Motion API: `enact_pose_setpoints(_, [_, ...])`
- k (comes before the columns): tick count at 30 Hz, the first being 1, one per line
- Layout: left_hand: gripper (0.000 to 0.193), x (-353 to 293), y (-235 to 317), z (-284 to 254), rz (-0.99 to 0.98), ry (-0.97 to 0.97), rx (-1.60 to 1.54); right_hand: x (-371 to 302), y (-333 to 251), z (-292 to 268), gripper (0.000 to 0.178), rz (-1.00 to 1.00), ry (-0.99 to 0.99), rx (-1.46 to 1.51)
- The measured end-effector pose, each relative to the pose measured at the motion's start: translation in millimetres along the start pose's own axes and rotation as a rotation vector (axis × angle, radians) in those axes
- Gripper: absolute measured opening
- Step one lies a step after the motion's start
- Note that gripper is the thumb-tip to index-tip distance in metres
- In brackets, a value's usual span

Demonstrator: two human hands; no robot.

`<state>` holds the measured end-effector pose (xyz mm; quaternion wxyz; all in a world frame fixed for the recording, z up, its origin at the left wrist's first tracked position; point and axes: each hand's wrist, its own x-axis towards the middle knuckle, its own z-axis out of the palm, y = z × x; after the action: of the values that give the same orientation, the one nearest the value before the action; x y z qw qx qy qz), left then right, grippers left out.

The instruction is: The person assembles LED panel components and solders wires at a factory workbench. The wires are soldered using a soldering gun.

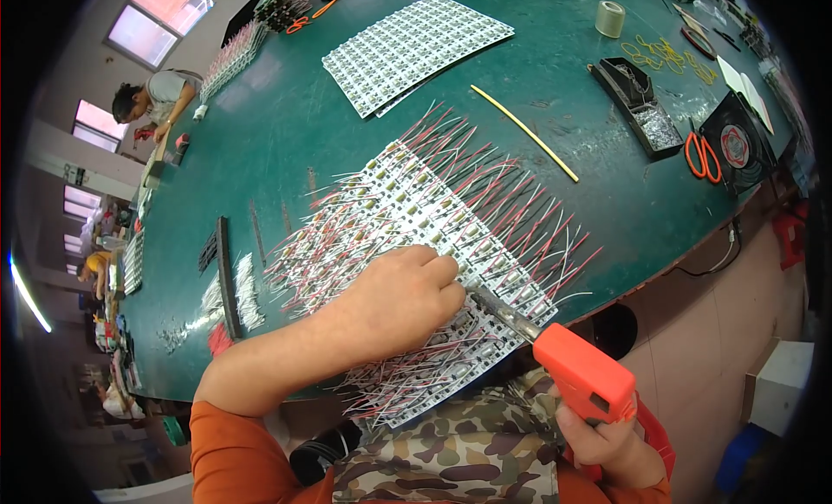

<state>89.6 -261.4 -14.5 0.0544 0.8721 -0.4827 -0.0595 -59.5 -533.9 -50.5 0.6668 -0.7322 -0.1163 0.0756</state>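
A white panel of small circuit boards (431, 211) lies slantwise on the table before me, with rows of thin red and white wires sticking out along both sides. My right hand (598, 435) grips a red soldering gun (582, 370) whose dark metal tip reaches the panel. Close beside that tip, my left hand (403, 296) is closed low over the boards with its fingers curled down. Whatever those fingertips pinch is hidden under the hand. Loose wires (321, 248) fan out beyond my left forearm, and more lie across the panel's near part.
Bare board panels (416, 49) are stacked at the back. A yellow stick (524, 133), a tape roll (609, 19), a black tray (637, 110), orange scissors (702, 156) and a black fan (737, 144) lie rightward. A dark bar (227, 274) sits among cut wires at left. Another person (165, 97) works far left.
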Motion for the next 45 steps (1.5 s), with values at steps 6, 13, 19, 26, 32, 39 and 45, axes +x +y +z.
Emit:
enact_pose_setpoints(6, [0.008, 0, 0, 0, 0.007, 0.005, 0.003, -2, 0, 0, 0.034, -0.037, 0.022, -0.017])
enact_pose_setpoints(13, [0.008, -1, 1, 0, 0.003, -0.006, 0.000, -4, 1, 2, 0.032, -0.033, 0.044, -0.001])
enact_pose_setpoints(19, [0.018, -6, 1, 8, 0.003, 0.148, 0.000, -14, 7, 0, 0.027, -0.030, 0.110, -0.077])
enact_pose_setpoints(26, [0.019, -10, 0, 13, 0.036, 0.108, -0.012, -24, 15, -4, 0.028, -0.050, 0.068, -0.093])
enact_pose_setpoints(32, [0.010, -7, 1, 13, 0.082, 0.193, 0.013, -35, 33, 1, 0.046, -0.069, 0.080, -0.052])
enact_pose_setpoints(39, [0.020, -6, 1, 5, 0.054, 0.060, -0.028, -26, 34, 3, 0.050, -0.188, 0.060, -0.125])
enact_pose_setpoints(45, [0.019, -5, 1, 5, 0.046, 0.051, -0.022, -23, 32, 4, 0.053, -0.125, 0.035, -0.090])
